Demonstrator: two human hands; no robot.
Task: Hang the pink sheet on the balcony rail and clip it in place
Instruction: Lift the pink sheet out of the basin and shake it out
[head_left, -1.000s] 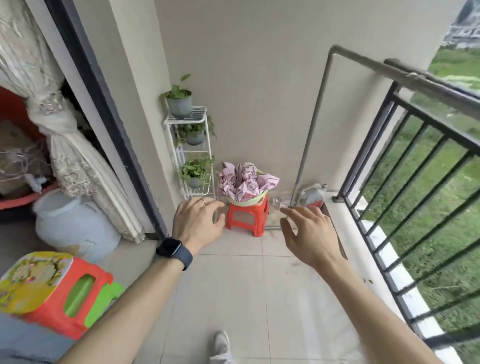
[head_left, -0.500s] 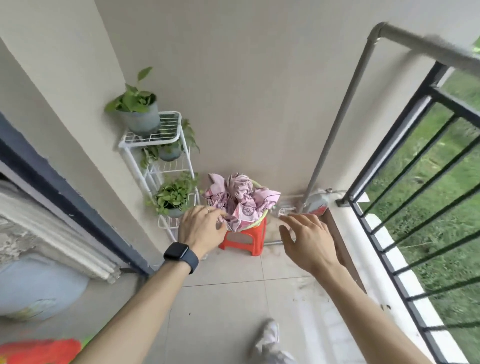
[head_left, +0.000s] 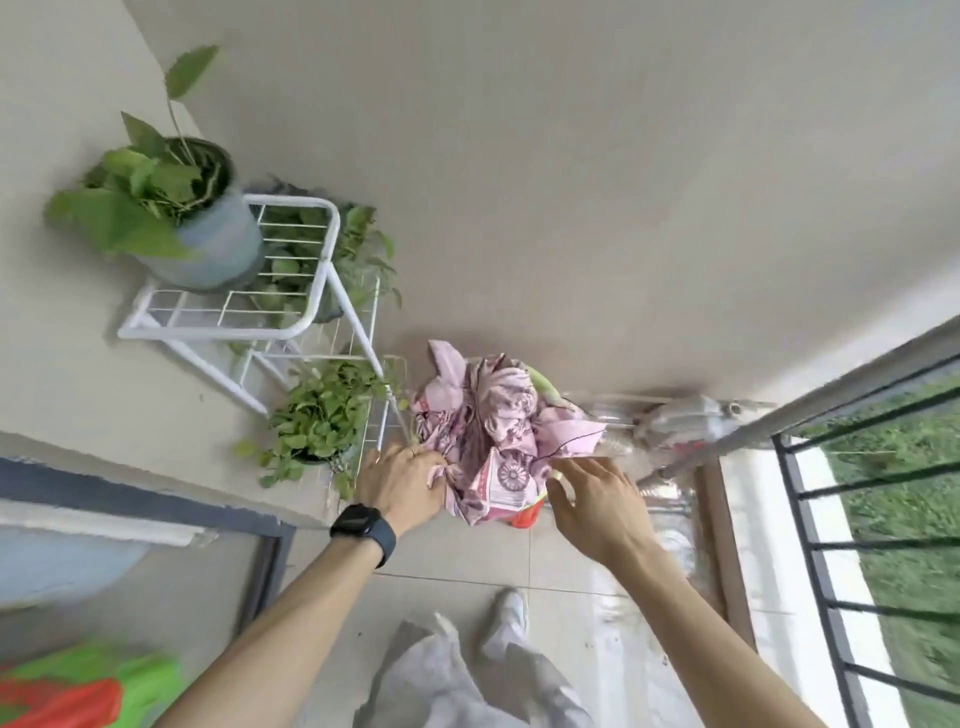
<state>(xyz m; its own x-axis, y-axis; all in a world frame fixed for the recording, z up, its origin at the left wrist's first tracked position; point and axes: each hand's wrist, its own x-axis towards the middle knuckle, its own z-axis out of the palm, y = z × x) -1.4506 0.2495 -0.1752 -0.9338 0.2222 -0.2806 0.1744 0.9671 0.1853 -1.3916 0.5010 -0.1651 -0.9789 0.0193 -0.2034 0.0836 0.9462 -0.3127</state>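
— Whereabouts of the pink sheet (head_left: 483, 415)?

— Bunched in a crumpled heap in a pale green basin (head_left: 543, 387), atop a small orange-red stool (head_left: 524, 517), at the far edge of the balcony floor (head_left: 467, 561), close against the wall. Spilling over the basin's near rim, hiding most of the stool.

— Left hand (head_left: 400, 480)?

— At the heap's left side, by the stool's near left corner. Fingers curled into the cloth, gripping a fold. Black watch (head_left: 363, 525) on the wrist.

— And the right hand (head_left: 592, 493)?

— Reaching in at the heap's right side, fingers straight and slightly spread, holding nothing. Fingertips right at the sheet's lower right flap; touching or just short of it, hard to tell.

— Balcony rail?

— A grey pipe rail (head_left: 857, 383) slanting across the right, well apart from the sheet. Black barred railing (head_left: 805, 519) beside it, grass beyond.

— Anything else by the stool?

— White wire plant rack (head_left: 332, 270) just left of it, toward the floor's far left corner, with a grey pot (head_left: 208, 244) of leafy green on the top shelf and more greenery (head_left: 322, 421) lower down. A blurred plastic jug (head_left: 680, 423) to the right, near the foot of the pipe. Closer in, a pale shoe (head_left: 511, 608) and grey trouser legs (head_left: 447, 675) on the floor's near edge.
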